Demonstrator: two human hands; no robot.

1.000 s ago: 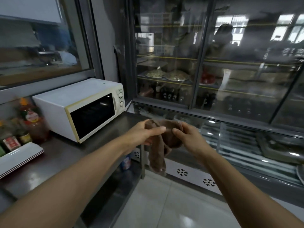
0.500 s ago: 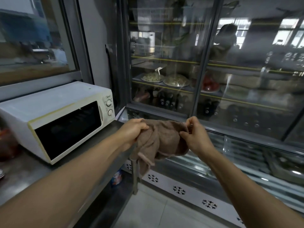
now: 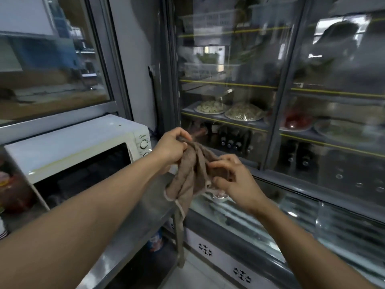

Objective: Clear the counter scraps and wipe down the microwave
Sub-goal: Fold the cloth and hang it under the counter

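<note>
A brown cloth (image 3: 192, 174) hangs bunched in the air between my two hands, just right of the microwave. My left hand (image 3: 169, 148) grips its top edge. My right hand (image 3: 233, 180) pinches its right side with thumb and fingers, lower than the left. The white microwave (image 3: 77, 144) stands on the steel counter (image 3: 135, 222) at the left, door closed, its dials facing me. The cloth's lower corner dangles past the counter's right edge.
A glass-door fridge (image 3: 277, 101) with plates of food and bottles fills the right. Below it runs a glass-topped chiller (image 3: 270, 222). A red sauce jar (image 3: 12, 192) stands left of the microwave. A window (image 3: 52, 59) sits behind it. Tiled floor lies beneath the cloth.
My view has moved closer to the microwave and tilted up. My left hand has risen with the cloth's top, and my right hand has dropped lower and regripped the cloth's side.
</note>
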